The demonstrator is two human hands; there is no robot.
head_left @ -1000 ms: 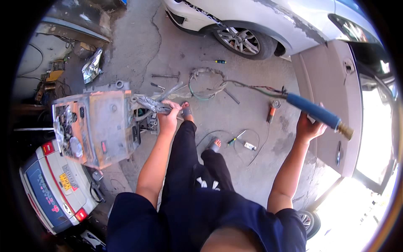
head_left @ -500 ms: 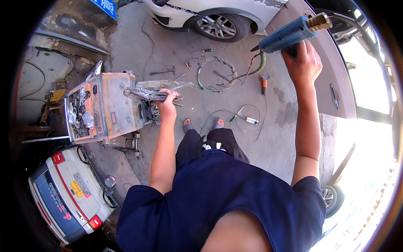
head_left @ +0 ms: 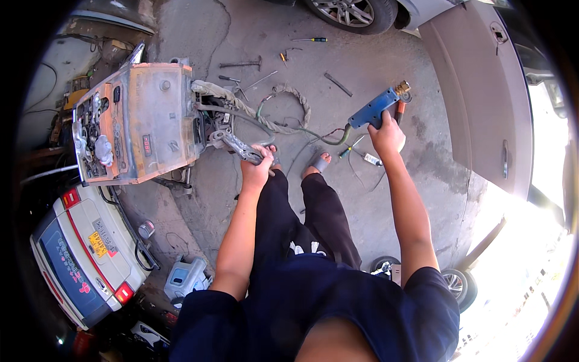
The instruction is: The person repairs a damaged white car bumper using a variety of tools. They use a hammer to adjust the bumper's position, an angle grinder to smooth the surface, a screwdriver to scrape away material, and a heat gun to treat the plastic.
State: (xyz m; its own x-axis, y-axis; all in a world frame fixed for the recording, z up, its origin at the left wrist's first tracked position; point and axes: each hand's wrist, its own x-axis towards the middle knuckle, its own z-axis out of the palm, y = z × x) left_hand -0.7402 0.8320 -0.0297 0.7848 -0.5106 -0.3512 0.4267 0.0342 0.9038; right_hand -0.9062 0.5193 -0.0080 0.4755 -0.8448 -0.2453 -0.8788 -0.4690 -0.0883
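Observation:
My right hand (head_left: 388, 136) is closed around the grip of a blue handheld welding gun (head_left: 370, 110) with a brass-coloured tip, which points to the far right. A green-grey cable (head_left: 335, 142) trails from the gun's rear toward the coiled, cloth-wrapped cable (head_left: 306, 108) on the floor. In my left hand (head_left: 256, 174) is a metal clamp like large locking pliers (head_left: 234, 145), its jaw end toward the worn machine cabinet (head_left: 158, 123). The fingers are wrapped round its handles. Part of the clamp's jaw overlaps the clutter beside the cabinet.
Bolts and small tools lie in the cabinet's tray (head_left: 96, 130). A hammer (head_left: 244, 64), screwdrivers (head_left: 311, 40) and a metal bar (head_left: 338, 84) are on the concrete. An angle grinder (head_left: 400, 110) lies behind the gun. An open car door (head_left: 482, 90) stands at right, a van (head_left: 90, 259) at left.
My right hand has brought the welding gun down and left, away from the car door. My left hand, still holding the clamp, is lower and slightly right. The view has shifted, with me nearer the cabinet.

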